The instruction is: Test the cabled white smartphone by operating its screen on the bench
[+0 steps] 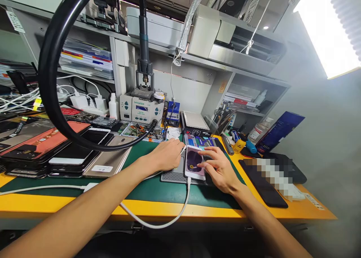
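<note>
A white phone (194,164) lies face up on a grey perforated metal plate (175,176). Its screen is lit, dark with a yellow spot low down. A white charging cable (180,215) is plugged into the phone's near end and loops over the bench edge. My right hand (218,168) is at the phone's right side, fingers spread, with fingertips over the screen. At the upper left of the phone, my left hand (169,154) is closed in a pinch. A white cable end (184,150) shows at its fingertips, partly hidden; another stretch of white cable passes under that wrist.
Stacked phones (93,145) fill the left side. A black tube (46,62) arcs across the left foreground. Behind stand a grey soldering station (141,109) and a flat heating plate (196,121). At right lie a black phone (263,184) and a clear bottle (260,130).
</note>
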`<act>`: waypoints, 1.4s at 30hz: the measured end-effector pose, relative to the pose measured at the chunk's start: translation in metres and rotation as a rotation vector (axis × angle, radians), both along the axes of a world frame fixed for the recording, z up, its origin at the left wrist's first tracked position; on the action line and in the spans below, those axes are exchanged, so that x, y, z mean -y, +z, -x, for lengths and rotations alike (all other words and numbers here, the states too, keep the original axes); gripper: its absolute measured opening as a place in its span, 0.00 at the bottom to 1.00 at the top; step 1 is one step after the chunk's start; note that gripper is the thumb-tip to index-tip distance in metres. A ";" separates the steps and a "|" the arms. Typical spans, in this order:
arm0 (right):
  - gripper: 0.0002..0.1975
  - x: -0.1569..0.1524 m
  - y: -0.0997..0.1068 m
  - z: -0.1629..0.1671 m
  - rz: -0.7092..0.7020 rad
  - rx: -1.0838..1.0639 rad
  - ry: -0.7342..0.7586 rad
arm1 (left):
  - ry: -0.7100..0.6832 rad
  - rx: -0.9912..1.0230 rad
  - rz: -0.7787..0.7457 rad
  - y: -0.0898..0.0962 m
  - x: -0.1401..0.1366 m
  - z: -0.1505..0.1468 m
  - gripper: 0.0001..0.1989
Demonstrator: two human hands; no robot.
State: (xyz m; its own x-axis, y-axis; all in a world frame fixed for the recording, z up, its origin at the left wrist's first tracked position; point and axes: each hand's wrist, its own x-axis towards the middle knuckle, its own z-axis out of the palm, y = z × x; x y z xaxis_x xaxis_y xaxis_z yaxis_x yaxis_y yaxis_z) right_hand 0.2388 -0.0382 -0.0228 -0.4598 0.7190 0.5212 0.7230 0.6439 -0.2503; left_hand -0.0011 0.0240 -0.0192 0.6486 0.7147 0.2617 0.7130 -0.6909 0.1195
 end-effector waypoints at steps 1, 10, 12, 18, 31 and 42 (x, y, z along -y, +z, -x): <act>0.17 -0.003 -0.001 -0.002 0.012 0.001 -0.058 | -0.003 -0.001 -0.001 0.000 0.000 0.000 0.17; 0.20 -0.015 -0.001 0.013 0.076 0.186 -0.212 | -0.020 0.002 -0.015 -0.001 0.000 0.000 0.17; 0.21 -0.013 0.000 0.018 0.082 0.219 -0.159 | -0.020 0.004 -0.015 -0.001 0.000 -0.001 0.17; 0.17 0.000 0.003 0.014 0.085 0.120 0.005 | -0.012 0.007 -0.004 -0.002 0.000 0.000 0.17; 0.22 -0.019 -0.002 0.003 0.068 0.156 -0.250 | -0.012 0.021 -0.007 -0.001 0.001 0.000 0.17; 0.19 -0.003 0.001 0.018 0.047 0.192 -0.045 | 0.003 0.019 -0.022 0.001 0.003 0.002 0.16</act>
State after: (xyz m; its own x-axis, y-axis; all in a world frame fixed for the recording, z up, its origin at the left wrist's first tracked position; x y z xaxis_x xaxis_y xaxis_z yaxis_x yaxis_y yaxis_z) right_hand 0.2210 -0.0356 -0.0218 -0.5139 0.7626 0.3929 0.7883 0.6005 -0.1342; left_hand -0.0027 0.0212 -0.0183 0.6413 0.7105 0.2898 0.7127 -0.6914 0.1180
